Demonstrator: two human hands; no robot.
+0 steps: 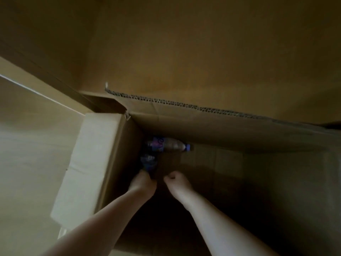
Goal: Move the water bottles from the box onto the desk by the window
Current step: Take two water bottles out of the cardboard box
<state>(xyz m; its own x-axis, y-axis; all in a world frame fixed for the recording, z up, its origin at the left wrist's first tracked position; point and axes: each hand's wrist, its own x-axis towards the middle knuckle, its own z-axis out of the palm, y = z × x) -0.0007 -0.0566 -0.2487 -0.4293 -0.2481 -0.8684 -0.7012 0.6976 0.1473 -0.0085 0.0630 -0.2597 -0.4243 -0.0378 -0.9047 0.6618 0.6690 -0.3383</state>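
Bottles with purple labels lie at the bottom of a large cardboard box (230, 130), tucked into its far left corner. One bottle (168, 144) rests on its side along the far wall, cap pointing right. A second bottle (149, 162) sits just in front of it, against the left wall, dim and blurred. The left hand (143, 182) reaches down to this nearer bottle and looks closed around its lower end, though shadow hides the fingers, so the grip is a judgement. The right hand (177, 182) hovers just beside it with fingers curled in loosely, holding nothing visible; whether it is truly shut is unclear. The rest of the box floor appears bare, though its near right part is too dark to read. A pale flap (90, 163) folds outward on the left. Neither desk nor window is in view. Judging by this, the job seems near its end: at least two bottles remain to be lifted out and carried over.
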